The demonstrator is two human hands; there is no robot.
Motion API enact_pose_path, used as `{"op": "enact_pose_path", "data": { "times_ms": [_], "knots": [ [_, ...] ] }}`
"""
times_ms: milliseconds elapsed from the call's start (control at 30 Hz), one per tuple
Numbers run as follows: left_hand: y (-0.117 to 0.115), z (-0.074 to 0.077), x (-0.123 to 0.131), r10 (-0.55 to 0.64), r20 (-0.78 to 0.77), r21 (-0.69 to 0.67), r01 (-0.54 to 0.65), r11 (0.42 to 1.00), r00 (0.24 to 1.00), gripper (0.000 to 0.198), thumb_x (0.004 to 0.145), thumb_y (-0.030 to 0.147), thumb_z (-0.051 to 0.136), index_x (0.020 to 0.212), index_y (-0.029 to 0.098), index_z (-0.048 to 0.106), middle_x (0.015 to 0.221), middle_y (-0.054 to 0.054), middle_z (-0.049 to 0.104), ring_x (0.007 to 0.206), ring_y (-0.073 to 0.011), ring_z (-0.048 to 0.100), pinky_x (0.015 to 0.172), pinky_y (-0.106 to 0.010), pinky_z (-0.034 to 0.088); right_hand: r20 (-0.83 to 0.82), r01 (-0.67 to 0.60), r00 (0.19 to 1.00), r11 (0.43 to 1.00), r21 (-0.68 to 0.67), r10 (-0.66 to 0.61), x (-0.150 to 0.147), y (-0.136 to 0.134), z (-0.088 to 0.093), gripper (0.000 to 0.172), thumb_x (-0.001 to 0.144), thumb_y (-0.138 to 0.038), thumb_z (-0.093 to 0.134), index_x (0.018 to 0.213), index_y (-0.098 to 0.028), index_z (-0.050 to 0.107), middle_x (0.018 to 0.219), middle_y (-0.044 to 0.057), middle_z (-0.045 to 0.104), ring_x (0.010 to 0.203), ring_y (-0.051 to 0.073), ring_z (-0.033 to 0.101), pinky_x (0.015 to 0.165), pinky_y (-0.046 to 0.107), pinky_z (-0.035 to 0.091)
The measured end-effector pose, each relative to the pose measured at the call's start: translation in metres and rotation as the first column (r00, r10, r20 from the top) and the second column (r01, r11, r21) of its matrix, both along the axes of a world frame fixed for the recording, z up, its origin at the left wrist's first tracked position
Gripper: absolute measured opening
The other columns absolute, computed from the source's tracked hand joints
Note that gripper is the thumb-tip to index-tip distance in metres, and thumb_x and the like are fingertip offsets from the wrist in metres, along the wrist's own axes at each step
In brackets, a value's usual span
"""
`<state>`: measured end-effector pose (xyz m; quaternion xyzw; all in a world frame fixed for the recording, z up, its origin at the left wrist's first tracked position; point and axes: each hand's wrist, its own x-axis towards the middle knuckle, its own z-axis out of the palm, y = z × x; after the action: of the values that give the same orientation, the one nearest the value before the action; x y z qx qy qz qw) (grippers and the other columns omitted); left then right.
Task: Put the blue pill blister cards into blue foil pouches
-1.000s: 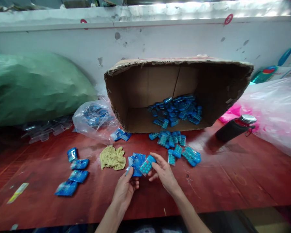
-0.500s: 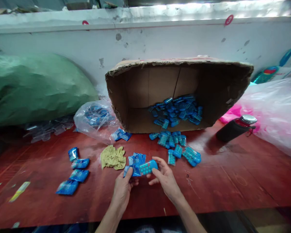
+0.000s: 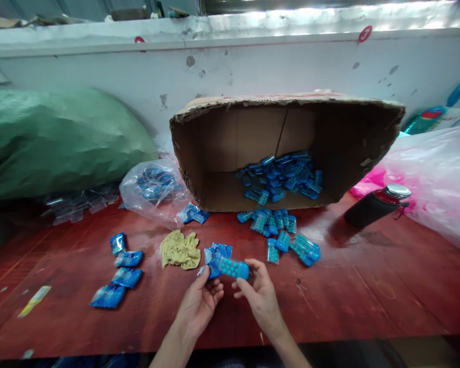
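My right hand (image 3: 259, 295) pinches a small blue case with round buttons (image 3: 233, 268) by its right end, level above the red table (image 3: 368, 296). My left hand (image 3: 200, 302) grips a blue plastic packet (image 3: 211, 269) whose mouth meets the case's left end. Just behind them lies a small pile of the same blue packets (image 3: 217, 251). More blue cases (image 3: 281, 235) spill from a cardboard box (image 3: 222, 138) lying on its side beyond my hands, and a heap (image 3: 281, 176) sits inside it.
A yellow-green crumpled cloth (image 3: 179, 250) lies left of my hands. Filled blue packets (image 3: 122, 271) line the left. A clear bag of packets (image 3: 151, 186), a green sack (image 3: 57, 140), a black bottle with a metal cap (image 3: 375, 207) and a pink-white plastic bag (image 3: 437, 179) surround the box.
My right hand has turned the blue case from tilted upright to lying level, and its left end now meets the packet held by my left hand. Both hands drew slightly nearer to me.
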<state>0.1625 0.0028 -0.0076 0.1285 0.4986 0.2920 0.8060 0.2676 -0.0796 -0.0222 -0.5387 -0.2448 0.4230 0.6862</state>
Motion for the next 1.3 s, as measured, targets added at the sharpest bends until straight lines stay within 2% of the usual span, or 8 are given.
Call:
{"op": "enact_pose_path", "data": {
  "times_ms": [267,467,667,733,933,1000,1133,1300],
  "knots": [
    [0.002,-0.006,-0.004,-0.022,-0.015,0.186,0.024,0.982,1.0,0.009,0.074,0.021,0.058,0.072,0.015,0.052,0.055,-0.001,0.062,0.046,-0.0112,0.057,0.044,-0.022,0.048,0.012,-0.08,0.997,0.997,-0.014,0.08,0.002,-0.004,-0.004,0.029,0.075,-0.02,0.057,0.1,-0.022,0.042,0.079,-0.001,0.055,0.062,0.011,0.059,0.052,0.023,0.05],
    [0.004,-0.011,-0.004,-0.066,-0.023,0.287,0.07,0.955,0.998,0.02,0.067,0.027,0.065,0.076,0.016,0.052,0.059,0.0,0.063,0.051,-0.0134,0.059,0.048,-0.025,0.049,-0.018,-0.072,0.997,0.996,-0.048,0.071,0.0,-0.003,-0.013,0.031,0.074,-0.02,0.056,0.1,-0.023,0.039,0.077,-0.002,0.055,0.057,0.011,0.058,0.046,0.022,0.049],
    [0.004,-0.011,0.001,-0.047,-0.018,0.203,0.049,0.978,0.999,0.02,0.066,0.025,0.066,0.078,0.015,0.054,0.066,-0.002,0.067,0.059,-0.0153,0.063,0.056,-0.028,0.05,0.415,0.008,0.91,0.999,-0.037,0.008,-0.003,-0.01,-0.025,0.025,0.075,-0.02,0.056,0.099,-0.022,0.048,0.087,0.003,0.058,0.073,0.015,0.059,0.067,0.027,0.049],
    [0.003,-0.012,0.002,-0.046,-0.008,0.196,0.046,0.979,0.999,0.019,0.066,0.025,0.066,0.077,0.015,0.055,0.067,-0.003,0.068,0.06,-0.0158,0.063,0.06,-0.029,0.051,0.467,0.023,0.884,0.999,-0.037,-0.003,-0.005,-0.011,-0.025,0.022,0.075,-0.021,0.056,0.097,-0.021,0.051,0.088,0.003,0.059,0.076,0.016,0.058,0.07,0.027,0.048],
    [0.002,-0.008,0.0,-0.149,0.001,0.207,0.146,0.967,0.989,0.014,0.067,0.021,0.065,0.075,0.013,0.057,0.068,-0.005,0.068,0.065,-0.0191,0.065,0.065,-0.033,0.051,0.098,-0.073,0.992,0.993,-0.095,0.082,-0.01,-0.005,-0.023,0.021,0.074,-0.022,0.054,0.093,-0.021,0.044,0.068,-0.003,0.055,0.05,0.01,0.052,0.044,0.021,0.045],
    [0.002,-0.005,0.0,-0.172,0.003,0.161,0.169,0.972,0.985,0.011,0.068,0.018,0.064,0.075,0.013,0.057,0.07,-0.007,0.069,0.066,-0.0196,0.065,0.067,-0.034,0.051,0.114,-0.054,0.991,0.994,-0.096,0.064,-0.012,-0.006,-0.022,0.019,0.075,-0.023,0.054,0.092,-0.02,0.046,0.069,-0.003,0.055,0.052,0.011,0.053,0.046,0.021,0.045],
    [0.0,-0.001,0.003,-0.163,0.031,0.115,0.159,0.981,0.986,0.012,0.071,0.018,0.06,0.081,0.011,0.059,0.074,-0.008,0.069,0.071,-0.0189,0.065,0.068,-0.031,0.051,0.368,0.03,0.93,0.998,-0.049,-0.01,-0.016,-0.01,-0.017,0.013,0.073,-0.021,0.058,0.085,-0.02,0.052,0.076,0.0,0.057,0.068,0.014,0.055,0.064,0.025,0.047],
    [-0.005,0.002,0.004,-0.178,0.034,0.181,0.169,0.969,0.983,0.01,0.071,0.017,0.061,0.079,0.011,0.06,0.076,-0.008,0.069,0.073,-0.0195,0.065,0.07,-0.031,0.051,0.044,0.006,0.999,0.997,-0.083,-0.002,-0.021,-0.004,-0.013,0.018,0.072,-0.024,0.058,0.081,-0.022,0.042,0.063,-0.006,0.052,0.042,0.008,0.047,0.041,0.019,0.041]
  ]
}}
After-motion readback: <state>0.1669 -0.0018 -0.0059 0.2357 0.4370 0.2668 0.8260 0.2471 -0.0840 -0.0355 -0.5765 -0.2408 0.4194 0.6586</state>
